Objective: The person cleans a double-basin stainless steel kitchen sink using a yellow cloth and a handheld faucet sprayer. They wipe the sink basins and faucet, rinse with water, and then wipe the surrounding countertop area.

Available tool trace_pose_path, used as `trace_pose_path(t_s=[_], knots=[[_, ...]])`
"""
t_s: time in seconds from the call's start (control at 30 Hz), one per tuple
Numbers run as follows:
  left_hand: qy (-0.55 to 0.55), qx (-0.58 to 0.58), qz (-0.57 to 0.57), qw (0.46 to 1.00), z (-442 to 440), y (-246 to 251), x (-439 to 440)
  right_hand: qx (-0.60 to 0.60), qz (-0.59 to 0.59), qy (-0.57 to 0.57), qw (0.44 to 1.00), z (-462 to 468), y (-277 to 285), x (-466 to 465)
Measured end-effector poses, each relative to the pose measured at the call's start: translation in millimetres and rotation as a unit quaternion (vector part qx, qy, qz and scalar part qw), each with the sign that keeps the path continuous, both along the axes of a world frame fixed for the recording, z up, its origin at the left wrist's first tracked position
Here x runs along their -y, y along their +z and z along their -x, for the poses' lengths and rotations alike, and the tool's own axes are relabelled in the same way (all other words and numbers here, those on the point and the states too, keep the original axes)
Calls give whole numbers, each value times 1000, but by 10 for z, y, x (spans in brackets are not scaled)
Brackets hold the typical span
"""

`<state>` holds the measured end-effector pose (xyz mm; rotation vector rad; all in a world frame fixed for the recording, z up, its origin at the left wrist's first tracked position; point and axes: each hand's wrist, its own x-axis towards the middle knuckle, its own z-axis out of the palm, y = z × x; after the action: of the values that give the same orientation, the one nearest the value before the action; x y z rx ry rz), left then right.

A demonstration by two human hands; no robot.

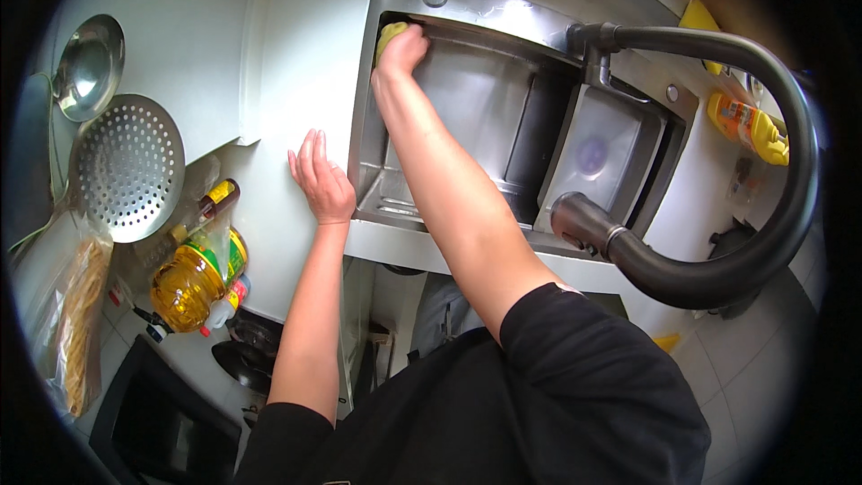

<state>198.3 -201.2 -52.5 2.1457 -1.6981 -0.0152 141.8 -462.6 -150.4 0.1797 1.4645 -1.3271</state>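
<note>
My right hand [403,52] is closed on a yellow-green cloth [390,37] and presses it at the far left corner of the stainless steel sink basin [471,108]. The underside of the cloth is hidden. Flat on the white counter [296,67], just left of the sink, rests my left hand [322,178], holding nothing, its fingers somewhat spread. A dark pull-down faucet [794,148] arches over the smaller basin [596,155] on the right.
At left hang a perforated skimmer [128,165] and a steel ladle [91,67]. Below them are a bottle of cooking oil [192,286], a dark bottle [219,199] and a bagged food item [84,330]. A yellow and orange bottle [747,126] lies right of the sink.
</note>
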Motion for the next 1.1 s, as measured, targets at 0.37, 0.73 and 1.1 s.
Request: trace_pose_path(t_s=[0.37,0.73,1.1], knots=[[-5,7,-10,1000,-13,20,-3,256,42,-153,953,1171,-58,249],[-4,12,-16,1000,4,41,6,187,38,-160,968,2605,-209,261],[2,-5,-11,1000,-14,19,7,-491,-90,-1,867,1793,-818,-157]])
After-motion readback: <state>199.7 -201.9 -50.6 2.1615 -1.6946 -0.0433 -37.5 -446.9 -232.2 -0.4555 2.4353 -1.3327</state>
